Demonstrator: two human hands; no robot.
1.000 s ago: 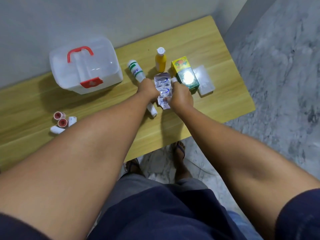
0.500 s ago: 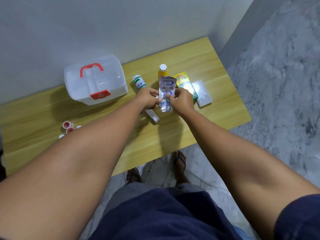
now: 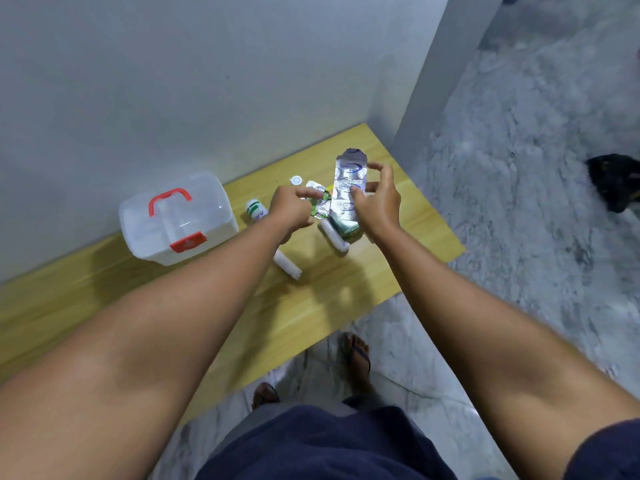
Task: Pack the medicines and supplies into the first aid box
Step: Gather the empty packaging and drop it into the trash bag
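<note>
The first aid box, translucent white with a red handle and red latch, stands shut at the back left of the wooden table. My right hand holds a long silver blister strip upright above the table. Just left of it, my left hand pinches a second, smaller foil strip with green print. A green medicine carton lies partly hidden under my right hand. A white roll rests beside the carton.
A white and green bottle lies between the box and my left hand. The white cap of a yellow bottle shows behind my hands. Another white roll lies under my left forearm. The table's right edge drops to a marble floor.
Both hands have lifted the blister strips off the table and pulled them apart, one strip in each hand. The view has tilted up toward the wall.
</note>
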